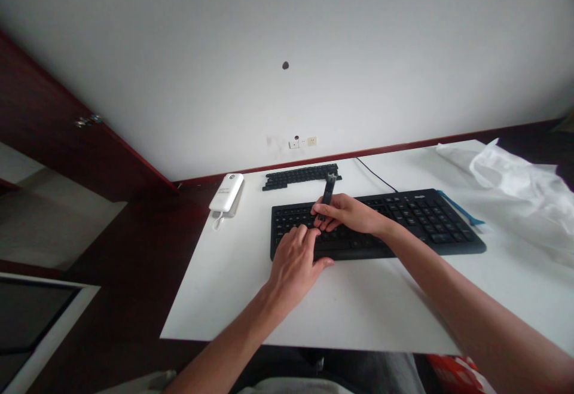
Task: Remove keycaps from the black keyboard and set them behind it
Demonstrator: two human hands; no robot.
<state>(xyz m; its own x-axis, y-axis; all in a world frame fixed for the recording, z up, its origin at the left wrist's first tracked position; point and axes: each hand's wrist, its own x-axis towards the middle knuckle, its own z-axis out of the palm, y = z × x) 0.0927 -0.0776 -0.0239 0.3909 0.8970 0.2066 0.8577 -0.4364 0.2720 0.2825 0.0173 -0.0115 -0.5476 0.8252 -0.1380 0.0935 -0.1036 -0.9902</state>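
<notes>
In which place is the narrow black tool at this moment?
In the head view, the narrow black tool is slightly right of centre, held in the right hand over the black keyboard, near the left hand.

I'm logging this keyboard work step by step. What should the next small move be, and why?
Perhaps the right hand should ease the black tool gently against the keys: its lower end looks close to them, and the left hand rests on the keyboard, which could steady it.
</notes>
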